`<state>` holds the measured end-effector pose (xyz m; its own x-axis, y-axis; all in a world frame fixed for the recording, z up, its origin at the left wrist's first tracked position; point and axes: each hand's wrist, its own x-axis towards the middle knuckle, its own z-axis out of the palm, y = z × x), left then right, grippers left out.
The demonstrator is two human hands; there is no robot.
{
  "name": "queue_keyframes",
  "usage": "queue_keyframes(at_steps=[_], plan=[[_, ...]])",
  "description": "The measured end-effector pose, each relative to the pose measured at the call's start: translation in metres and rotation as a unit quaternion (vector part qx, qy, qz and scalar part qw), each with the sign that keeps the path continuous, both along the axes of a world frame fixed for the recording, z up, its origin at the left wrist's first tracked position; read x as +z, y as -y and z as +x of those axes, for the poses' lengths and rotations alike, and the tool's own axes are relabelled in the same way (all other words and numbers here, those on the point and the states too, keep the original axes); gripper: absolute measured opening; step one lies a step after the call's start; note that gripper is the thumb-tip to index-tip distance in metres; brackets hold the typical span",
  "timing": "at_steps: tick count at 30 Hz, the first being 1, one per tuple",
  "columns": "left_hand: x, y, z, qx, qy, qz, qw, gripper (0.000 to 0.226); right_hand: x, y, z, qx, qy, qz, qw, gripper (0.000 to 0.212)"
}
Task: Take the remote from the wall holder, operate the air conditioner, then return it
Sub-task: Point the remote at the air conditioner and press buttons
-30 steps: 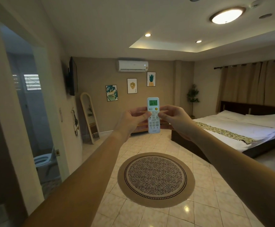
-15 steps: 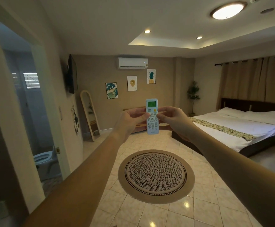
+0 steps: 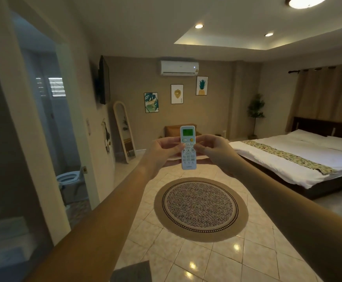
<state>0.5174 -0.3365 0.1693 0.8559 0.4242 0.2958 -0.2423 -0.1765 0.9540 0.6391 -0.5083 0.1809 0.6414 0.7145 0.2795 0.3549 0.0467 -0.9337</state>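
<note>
Left hand [image 3: 164, 151] and right hand [image 3: 212, 150] grip an upright white remote [image 3: 188, 147], green screen lit.

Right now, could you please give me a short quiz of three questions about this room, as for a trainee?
1. True or false: both the left hand and the right hand hold the remote.
2. Where is the air conditioner? A) above the bed B) high on the far wall, above the three pictures C) beside the mirror
3. Fill in: the screen at the top of the remote glows ____.

Key: 1. true; 2. B; 3. green
</note>
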Motion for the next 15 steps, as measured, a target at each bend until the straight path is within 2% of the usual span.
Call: queue_keyframes(at_steps=[11,15], plan=[[-0.011,0.002,-0.064,0.075,-0.002,-0.012,0.997,0.033,-0.009,-0.019,-0.038,0.078,0.03,0.001,0.997,0.016],[-0.014,-0.005,-0.093,0.104,-0.004,-0.002,0.995,0.032,-0.015,-0.038,-0.056,0.096,0.038,-0.008,0.995,0.023]])
